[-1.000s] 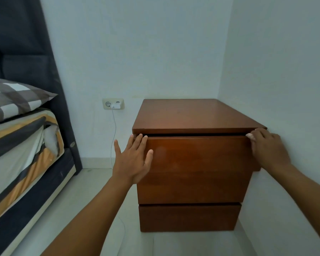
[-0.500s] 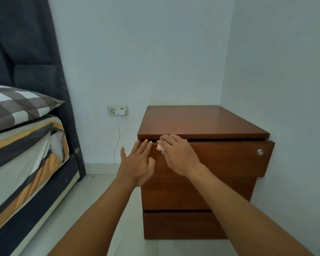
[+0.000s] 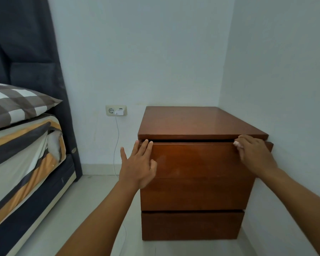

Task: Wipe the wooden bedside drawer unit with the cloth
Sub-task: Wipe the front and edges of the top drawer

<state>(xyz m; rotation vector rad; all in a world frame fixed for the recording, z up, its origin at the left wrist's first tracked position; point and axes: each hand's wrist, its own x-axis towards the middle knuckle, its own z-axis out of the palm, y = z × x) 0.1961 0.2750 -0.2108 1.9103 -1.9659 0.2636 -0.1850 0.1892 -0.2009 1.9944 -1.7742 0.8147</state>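
Head view: the wooden bedside drawer unit (image 3: 196,193) stands against both hands. The left hand (image 3: 139,163) lies flat, fingers straight, on the upper drawer's left corner. The right hand (image 3: 255,156) curls over a white cloth (image 3: 236,144), pressing it to the drawer's top right edge.

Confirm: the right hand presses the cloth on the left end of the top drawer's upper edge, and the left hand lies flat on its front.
Wrong end. The head view shows the right hand pressing the cloth on the right end of the top drawer's upper edge; the left hand lies flat on its front.
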